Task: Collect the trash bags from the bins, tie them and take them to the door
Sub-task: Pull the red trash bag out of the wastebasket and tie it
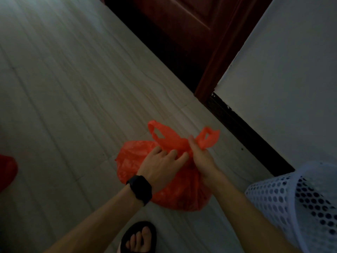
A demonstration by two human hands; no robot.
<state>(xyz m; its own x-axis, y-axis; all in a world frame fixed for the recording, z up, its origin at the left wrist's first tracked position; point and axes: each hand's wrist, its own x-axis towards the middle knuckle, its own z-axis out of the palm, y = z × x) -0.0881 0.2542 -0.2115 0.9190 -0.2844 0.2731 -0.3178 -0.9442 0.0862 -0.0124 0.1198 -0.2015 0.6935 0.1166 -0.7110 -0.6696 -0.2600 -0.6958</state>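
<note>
We hold the red trash bag (182, 194) on the pale floor (73, 88). Our left hand (162, 165), with a black watch (140, 189) at the wrist, curls its fingers around the gathered neck of the bag, and our right hand (200, 156) grips the same neck, next to the two handle loops. A dark red door (182, 24) stands beyond the bag, a white mesh bin (300, 207) is just to its right, and a sandalled foot (139, 238) is nearer us.
</note>
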